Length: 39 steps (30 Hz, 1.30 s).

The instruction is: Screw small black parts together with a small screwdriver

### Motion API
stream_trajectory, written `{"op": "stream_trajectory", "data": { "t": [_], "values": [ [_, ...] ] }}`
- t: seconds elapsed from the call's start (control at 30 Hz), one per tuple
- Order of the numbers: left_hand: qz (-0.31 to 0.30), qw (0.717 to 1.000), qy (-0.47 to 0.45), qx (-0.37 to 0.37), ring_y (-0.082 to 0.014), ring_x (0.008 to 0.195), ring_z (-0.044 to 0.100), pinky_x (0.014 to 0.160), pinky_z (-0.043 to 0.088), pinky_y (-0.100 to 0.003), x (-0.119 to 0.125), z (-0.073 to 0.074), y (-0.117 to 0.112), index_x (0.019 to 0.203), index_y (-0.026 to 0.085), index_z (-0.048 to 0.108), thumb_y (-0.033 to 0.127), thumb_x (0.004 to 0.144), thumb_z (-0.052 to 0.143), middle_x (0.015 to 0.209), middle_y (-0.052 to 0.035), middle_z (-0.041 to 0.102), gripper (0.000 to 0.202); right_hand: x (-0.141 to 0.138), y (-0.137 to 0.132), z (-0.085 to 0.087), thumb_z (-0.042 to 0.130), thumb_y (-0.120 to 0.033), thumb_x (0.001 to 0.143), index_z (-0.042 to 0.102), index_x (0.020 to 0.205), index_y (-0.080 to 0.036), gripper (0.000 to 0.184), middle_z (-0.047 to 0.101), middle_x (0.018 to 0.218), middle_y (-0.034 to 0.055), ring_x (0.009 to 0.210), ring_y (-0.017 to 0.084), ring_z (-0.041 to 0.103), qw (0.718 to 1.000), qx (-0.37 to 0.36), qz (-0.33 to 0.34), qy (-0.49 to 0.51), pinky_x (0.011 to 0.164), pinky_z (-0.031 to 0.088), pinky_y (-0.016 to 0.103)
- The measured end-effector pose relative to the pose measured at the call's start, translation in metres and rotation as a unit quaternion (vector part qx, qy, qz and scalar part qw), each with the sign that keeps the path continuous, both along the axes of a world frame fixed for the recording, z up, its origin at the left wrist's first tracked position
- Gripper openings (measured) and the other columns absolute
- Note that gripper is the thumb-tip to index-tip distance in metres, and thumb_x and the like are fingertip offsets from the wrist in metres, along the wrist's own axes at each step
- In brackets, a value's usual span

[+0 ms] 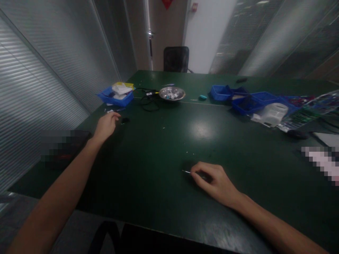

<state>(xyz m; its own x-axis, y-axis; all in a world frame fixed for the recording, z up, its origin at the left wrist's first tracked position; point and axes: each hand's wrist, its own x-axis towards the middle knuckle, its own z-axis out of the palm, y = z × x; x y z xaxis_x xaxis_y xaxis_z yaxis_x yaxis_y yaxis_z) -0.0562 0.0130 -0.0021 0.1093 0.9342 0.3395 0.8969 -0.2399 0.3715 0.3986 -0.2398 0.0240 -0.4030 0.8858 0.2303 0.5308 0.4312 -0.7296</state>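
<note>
My right hand (213, 180) is low over the near part of the green table (148, 158). Its thumb and forefinger pinch a thin metal rod (186, 171), whose pale tip points left; its exact kind is too small to tell. My left hand (105, 125) reaches out at the left, fingers loosely bent and somewhat apart, and I see nothing in them. Just right of its fingertips lies a small black object (125, 120), not touching them. Small white scraps (109, 111) lie behind that hand.
A blue basket (122, 101) stands behind my left hand. At the table's middle is a metal bowl (180, 95) with small parts, beside a black cable (150, 110). Blue trays (221, 93) and plastic bags (272, 113) lie right. A dark case (79, 141) is left.
</note>
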Motion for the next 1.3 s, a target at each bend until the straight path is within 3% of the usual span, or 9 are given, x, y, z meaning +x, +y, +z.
{"op": "stream_trajectory", "data": {
  "t": [0.07, 0.3, 0.6, 0.7, 0.8, 0.97, 1.3],
  "values": [
    [0.001, 0.999, 0.010, -0.032, -0.0223, 0.094, 0.065, 0.085, 0.047, -0.032, -0.003, -0.002, 0.002, 0.119, 0.019, 0.067, 0.026, 0.092, 0.048, 0.109, -0.0068, 0.072, 0.034, 0.000, 0.000, 0.000, 0.057, -0.026, 0.101, 0.069, 0.093, -0.019, 0.017, 0.071, 0.083, 0.0022, 0.070, 0.015, 0.066, 1.000, 0.000, 0.001, 0.000, 0.066, 0.048, 0.027],
    [0.028, 0.993, 0.037, -0.104, -0.0243, 0.090, 0.065, 0.074, 0.047, -0.032, -0.009, -0.003, 0.007, 0.099, 0.021, 0.071, 0.057, 0.080, 0.073, 0.103, -0.0087, 0.070, 0.041, -0.002, 0.000, 0.005, 0.055, -0.027, 0.101, 0.069, 0.092, -0.019, 0.019, 0.071, 0.080, 0.0023, 0.065, 0.015, 0.065, 1.000, 0.004, 0.000, -0.001, 0.062, 0.049, 0.027],
    [0.066, 0.985, 0.028, -0.157, -0.0235, 0.081, 0.067, 0.070, 0.046, -0.032, -0.013, 0.001, 0.007, 0.091, 0.023, 0.075, 0.042, 0.083, 0.068, 0.088, -0.0058, 0.073, 0.022, -0.002, -0.001, 0.005, 0.055, -0.027, 0.101, 0.070, 0.092, -0.019, 0.019, 0.071, 0.081, 0.0022, 0.068, 0.015, 0.065, 1.000, -0.001, -0.002, -0.002, 0.064, 0.048, 0.027],
    [0.056, 0.989, 0.017, -0.138, -0.0226, 0.082, 0.067, 0.074, 0.048, -0.031, -0.007, 0.002, 0.004, 0.105, 0.022, 0.074, 0.040, 0.083, 0.067, 0.092, -0.0058, 0.073, 0.030, -0.002, -0.001, 0.005, 0.056, -0.027, 0.101, 0.069, 0.092, -0.019, 0.018, 0.071, 0.081, 0.0018, 0.067, 0.015, 0.065, 1.000, -0.003, -0.002, -0.001, 0.064, 0.048, 0.027],
    [0.028, 0.994, 0.026, -0.100, -0.0236, 0.089, 0.067, 0.078, 0.049, -0.032, -0.004, 0.000, 0.001, 0.115, 0.022, 0.073, 0.049, 0.083, 0.069, 0.101, -0.0072, 0.072, 0.042, -0.002, 0.000, 0.004, 0.056, -0.028, 0.101, 0.069, 0.092, -0.019, 0.019, 0.070, 0.081, 0.0017, 0.067, 0.015, 0.064, 1.000, -0.004, -0.001, -0.004, 0.064, 0.049, 0.027],
    [0.009, 0.997, 0.027, -0.073, -0.0242, 0.093, 0.066, 0.081, 0.048, -0.033, -0.005, -0.005, 0.003, 0.107, 0.023, 0.076, 0.053, 0.085, 0.069, 0.106, -0.0077, 0.071, 0.038, -0.002, 0.000, 0.004, 0.055, -0.029, 0.102, 0.070, 0.091, -0.019, 0.021, 0.071, 0.081, 0.0021, 0.066, 0.015, 0.064, 1.000, 0.003, -0.001, -0.013, 0.064, 0.050, 0.027],
    [0.064, 0.989, 0.001, -0.130, -0.0232, 0.089, 0.067, 0.078, 0.048, -0.032, -0.007, 0.001, 0.007, 0.112, 0.022, 0.076, 0.042, 0.082, 0.073, 0.105, -0.0076, 0.073, 0.037, -0.002, -0.001, 0.005, 0.056, -0.028, 0.102, 0.070, 0.093, -0.019, 0.019, 0.071, 0.083, 0.0025, 0.069, 0.016, 0.065, 1.000, -0.011, 0.001, -0.001, 0.064, 0.048, 0.028]
  ]
}}
